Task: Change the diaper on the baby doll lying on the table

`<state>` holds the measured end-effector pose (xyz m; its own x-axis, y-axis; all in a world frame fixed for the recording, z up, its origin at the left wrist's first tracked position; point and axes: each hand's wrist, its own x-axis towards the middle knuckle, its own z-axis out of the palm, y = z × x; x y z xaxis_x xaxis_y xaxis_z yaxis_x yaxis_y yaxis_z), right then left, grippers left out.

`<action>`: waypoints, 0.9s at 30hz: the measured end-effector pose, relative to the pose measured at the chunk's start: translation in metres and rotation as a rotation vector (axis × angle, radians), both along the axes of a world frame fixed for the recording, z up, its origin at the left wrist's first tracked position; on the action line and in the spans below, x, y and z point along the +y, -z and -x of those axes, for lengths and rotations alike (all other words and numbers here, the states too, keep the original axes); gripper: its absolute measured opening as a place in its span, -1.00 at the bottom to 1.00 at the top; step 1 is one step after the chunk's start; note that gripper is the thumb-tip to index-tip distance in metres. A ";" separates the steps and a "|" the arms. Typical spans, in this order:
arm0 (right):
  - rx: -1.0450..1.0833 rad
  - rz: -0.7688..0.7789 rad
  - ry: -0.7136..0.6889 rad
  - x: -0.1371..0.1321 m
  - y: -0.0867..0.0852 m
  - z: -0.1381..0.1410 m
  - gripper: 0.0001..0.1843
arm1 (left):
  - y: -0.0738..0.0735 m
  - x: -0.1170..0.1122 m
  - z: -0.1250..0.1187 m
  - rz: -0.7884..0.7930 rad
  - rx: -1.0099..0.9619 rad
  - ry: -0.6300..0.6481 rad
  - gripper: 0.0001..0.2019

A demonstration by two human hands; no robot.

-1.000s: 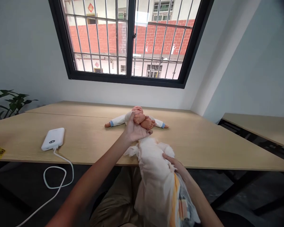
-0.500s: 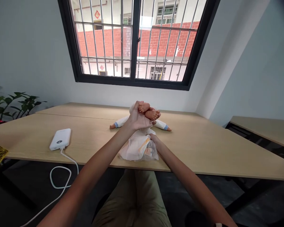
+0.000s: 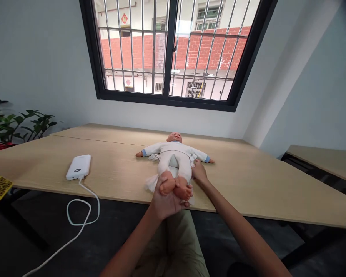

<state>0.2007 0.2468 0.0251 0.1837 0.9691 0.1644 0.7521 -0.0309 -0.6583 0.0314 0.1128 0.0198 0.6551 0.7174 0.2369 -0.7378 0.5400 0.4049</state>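
Observation:
A baby doll in a white suit with blue cuffs lies on its back, head toward the window and arms spread. My left hand is closed around the doll's ankles from below, its two bare feet resting over my palm. Beneath the doll lies a thin white diaper; its edges stick out at the hips and beside the legs, and the rest is hidden. My right hand is at the doll's hip, fingers curled at the diaper's edge, fingertips partly hidden.
The wooden table ends just in front of my lap. A white power bank with a white cable hanging over the edge lies to the left. A potted plant stands at far left, and a barred window is ahead.
My left hand has brought the doll's raised legs down toward me, so its body and head now show. My right hand has shifted slightly right at its hip.

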 end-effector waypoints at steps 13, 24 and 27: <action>-0.001 -0.764 -0.249 -0.048 -0.006 -0.011 -0.73 | 0.020 -0.026 0.011 0.197 0.070 -0.054 -0.29; -0.540 -0.572 -0.967 -0.134 0.008 0.020 -0.57 | 0.024 -0.035 0.056 0.163 0.468 -0.218 -0.64; -0.534 -0.590 -0.918 -0.131 0.010 0.017 -0.60 | 0.030 -0.031 0.069 0.243 0.484 -0.243 -0.59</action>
<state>0.1837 0.1159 0.0152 -0.7573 0.4542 0.4692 0.5181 0.8553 0.0082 -0.0374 0.0816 -0.0104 0.4575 0.8568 -0.2377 -0.6147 0.4980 0.6117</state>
